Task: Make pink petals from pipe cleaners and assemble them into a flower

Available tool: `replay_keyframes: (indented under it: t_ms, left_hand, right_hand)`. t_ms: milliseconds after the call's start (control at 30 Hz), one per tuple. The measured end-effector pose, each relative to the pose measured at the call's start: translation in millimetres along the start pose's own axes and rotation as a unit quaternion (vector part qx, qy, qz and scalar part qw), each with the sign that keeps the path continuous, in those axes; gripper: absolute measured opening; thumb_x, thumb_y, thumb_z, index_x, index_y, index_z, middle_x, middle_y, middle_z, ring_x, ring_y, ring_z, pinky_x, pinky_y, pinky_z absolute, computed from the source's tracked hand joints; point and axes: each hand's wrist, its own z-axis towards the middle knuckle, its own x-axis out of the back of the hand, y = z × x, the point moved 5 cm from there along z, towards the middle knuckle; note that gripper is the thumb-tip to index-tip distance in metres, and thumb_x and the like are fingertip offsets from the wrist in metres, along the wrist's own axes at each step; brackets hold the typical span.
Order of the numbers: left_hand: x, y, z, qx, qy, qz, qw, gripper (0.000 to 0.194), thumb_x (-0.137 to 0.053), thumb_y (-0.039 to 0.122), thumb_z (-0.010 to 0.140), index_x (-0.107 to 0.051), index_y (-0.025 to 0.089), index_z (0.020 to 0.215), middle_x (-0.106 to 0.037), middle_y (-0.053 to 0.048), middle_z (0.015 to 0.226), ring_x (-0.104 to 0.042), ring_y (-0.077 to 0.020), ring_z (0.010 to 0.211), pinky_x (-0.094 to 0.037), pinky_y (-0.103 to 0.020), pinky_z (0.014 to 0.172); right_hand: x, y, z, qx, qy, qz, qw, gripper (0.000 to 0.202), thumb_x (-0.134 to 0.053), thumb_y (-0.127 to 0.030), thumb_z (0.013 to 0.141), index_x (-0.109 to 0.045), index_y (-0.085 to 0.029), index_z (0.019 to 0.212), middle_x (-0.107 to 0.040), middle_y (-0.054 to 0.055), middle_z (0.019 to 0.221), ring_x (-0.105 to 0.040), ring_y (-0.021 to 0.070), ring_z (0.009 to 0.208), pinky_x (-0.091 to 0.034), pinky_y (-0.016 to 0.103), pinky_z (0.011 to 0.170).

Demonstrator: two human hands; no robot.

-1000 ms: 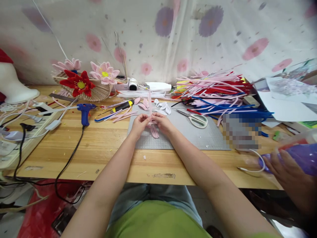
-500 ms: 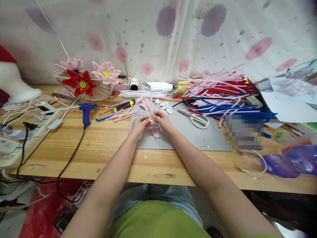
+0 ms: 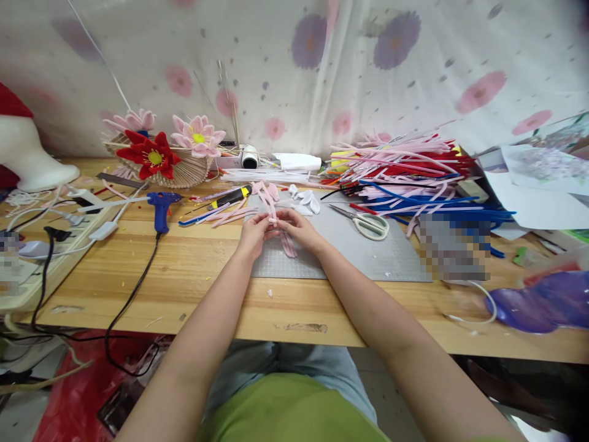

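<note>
My left hand [image 3: 256, 234] and my right hand [image 3: 298, 229] meet over the left part of the grey cutting mat [image 3: 359, 258]. Both pinch a pink pipe cleaner [image 3: 273, 220] between thumbs and fingertips. Its far part sticks up and leans away to the left; the gripped spot is partly covered by my fingers. Below my hands several pink pipe cleaner pieces [image 3: 289, 245] lie on the mat. Just beyond are pink petals [image 3: 271, 191] and white petals [image 3: 308, 201]. To the right on the mat rest scissors [image 3: 368, 224] with pale handles.
On the left are a blue glue gun [image 3: 161, 212], its black cable and a power strip [image 3: 55, 258]. A yellow-black utility knife [image 3: 232, 196] lies behind. Bundles of pipe cleaners [image 3: 405, 159] fill the back right. Finished flowers [image 3: 154, 156] stand at the back left.
My hands have closed together, the right shifting slightly left. The pipe cleaner's upright end has tipped to the left. The pieces on the mat stay put.
</note>
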Motion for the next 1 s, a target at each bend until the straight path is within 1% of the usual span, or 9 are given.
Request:
replay_keyframes:
  t_ms: [100, 200, 333, 433, 533, 600, 733, 867, 1000]
  left_hand:
    - [1.6, -1, 1, 0.029, -0.009, -0.029, 0.999, 0.015, -0.065, 0.012, 0.062, -0.057, 0.014, 0.074, -0.063, 0.001, 0.066, -0.058, -0.0071, 0.055, -0.048, -0.019, 0.053]
    - [2.7, -1, 3, 0.051, -0.024, -0.063, 0.996, 0.011, -0.060, 0.009, 0.064, -0.058, 0.014, 0.073, -0.061, 0.002, 0.063, -0.056, -0.0060, 0.055, -0.048, -0.018, 0.054]
    - [1.3, 0, 3, 0.092, -0.057, -0.128, 0.986, 0.011, -0.054, 0.008, 0.069, -0.060, 0.013, 0.077, -0.059, 0.001, 0.060, -0.056, -0.0062, 0.053, -0.048, -0.018, 0.053]
    - [0.7, 2, 2, 0.090, -0.066, -0.128, 0.985, 0.008, -0.057, 0.016, 0.074, -0.061, 0.012, 0.080, -0.059, 0.001, 0.061, -0.055, -0.0057, 0.050, -0.049, -0.018, 0.051]
    - [2.7, 3, 3, 0.061, -0.042, -0.098, 0.992, 0.006, -0.062, 0.016, 0.073, -0.060, 0.011, 0.074, -0.055, 0.003, 0.054, -0.050, -0.0034, 0.044, -0.049, -0.017, 0.050]
    - [5.1, 4, 4, 0.024, -0.012, -0.090, 0.996, 0.008, -0.065, 0.015, 0.070, -0.058, 0.011, 0.069, -0.052, 0.005, 0.051, -0.046, -0.0023, 0.042, -0.049, -0.016, 0.049]
    - [11.5, 10, 6, -0.048, 0.061, -0.086, 0.993, 0.012, -0.067, 0.014, 0.066, -0.056, 0.011, 0.065, -0.050, 0.006, 0.050, -0.042, -0.0007, 0.040, -0.047, -0.015, 0.046]
    - [14.3, 12, 6, -0.060, 0.087, -0.089, 0.990, 0.013, -0.069, 0.015, 0.065, -0.057, 0.010, 0.063, -0.050, 0.006, 0.050, -0.042, -0.0008, 0.040, -0.047, -0.016, 0.046]
    - [16.7, 14, 7, -0.048, 0.092, -0.096, 0.990, 0.009, -0.064, 0.010, 0.069, -0.057, 0.009, 0.063, -0.052, 0.004, 0.053, -0.042, -0.0006, 0.040, -0.048, -0.016, 0.048]
  right_hand:
    - [2, 6, 0, 0.013, 0.015, -0.058, 0.998, 0.026, -0.054, -0.041, 0.077, -0.055, -0.019, 0.090, -0.059, 0.002, 0.089, -0.055, 0.0125, 0.082, -0.042, 0.028, 0.078]
    - [2, 5, 0, 0.012, 0.028, -0.097, 0.995, 0.023, -0.054, -0.041, 0.077, -0.055, -0.018, 0.083, -0.057, 0.000, 0.078, -0.051, 0.0112, 0.071, -0.041, 0.025, 0.068]
    - [2, 4, -2, -0.046, 0.018, -0.072, 0.996, 0.028, -0.050, -0.045, 0.077, -0.051, -0.018, 0.068, -0.048, -0.003, 0.059, -0.040, 0.0080, 0.050, -0.033, 0.022, 0.050]
    - [0, 7, -4, -0.092, -0.001, -0.046, 0.995, 0.033, -0.051, -0.050, 0.075, -0.051, -0.018, 0.068, -0.050, -0.003, 0.057, -0.035, 0.0065, 0.045, -0.028, 0.021, 0.044]
    - [-2, 8, -7, -0.112, -0.033, -0.051, 0.992, 0.034, -0.052, -0.051, 0.073, -0.053, -0.017, 0.069, -0.052, -0.003, 0.058, -0.036, 0.0065, 0.045, -0.028, 0.021, 0.044]
    - [-3, 6, -8, -0.097, -0.037, -0.085, 0.991, 0.033, -0.051, -0.048, 0.075, -0.055, -0.016, 0.068, -0.053, -0.002, 0.057, -0.039, 0.0071, 0.046, -0.029, 0.021, 0.046]
    - [0, -7, -9, -0.015, 0.008, -0.216, 0.976, 0.029, -0.050, -0.038, 0.079, -0.056, -0.016, 0.062, -0.055, -0.001, 0.056, -0.045, 0.0089, 0.054, -0.032, 0.022, 0.054]
    - [-2, -15, -10, 0.045, 0.029, -0.317, 0.947, 0.026, -0.049, -0.033, 0.082, -0.059, -0.016, 0.065, -0.058, 0.001, 0.061, -0.048, 0.0102, 0.059, -0.031, 0.023, 0.057]
    - [-2, -15, -9, 0.051, 0.029, -0.330, 0.942, 0.025, -0.049, -0.032, 0.082, -0.061, -0.016, 0.066, -0.061, 0.001, 0.064, -0.051, 0.0108, 0.062, -0.032, 0.022, 0.059]
